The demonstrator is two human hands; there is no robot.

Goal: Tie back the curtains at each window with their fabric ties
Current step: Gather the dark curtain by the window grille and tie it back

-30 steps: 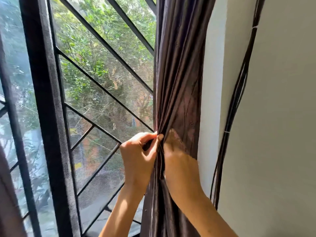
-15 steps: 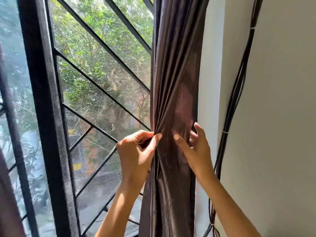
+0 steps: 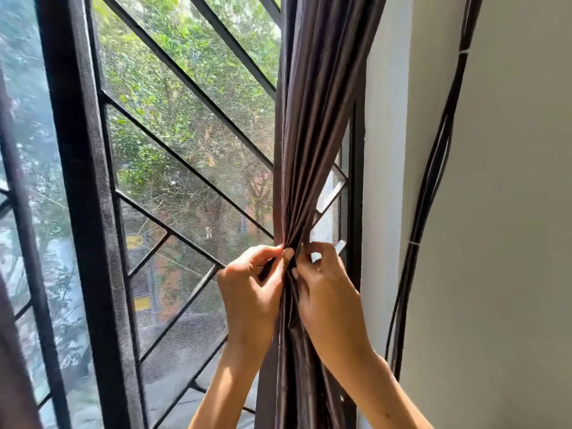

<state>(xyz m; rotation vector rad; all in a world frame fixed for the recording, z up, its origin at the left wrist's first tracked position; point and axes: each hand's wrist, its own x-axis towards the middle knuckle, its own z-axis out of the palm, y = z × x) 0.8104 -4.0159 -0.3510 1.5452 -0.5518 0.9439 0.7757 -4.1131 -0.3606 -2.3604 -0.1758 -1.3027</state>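
Grip: your left hand [image 3: 250,292] and right hand [image 3: 328,292] pinch the gathered curtain [image 3: 312,144].
Curtain hangs upright between them; no tie visible.

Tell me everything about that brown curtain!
The curtain is dark brown, slightly shiny cloth with long folds. It hangs at the window's right edge, beside the white wall, and is bunched into a narrow waist. The left hand and the right hand pinch it there from either side. No tie is visible.
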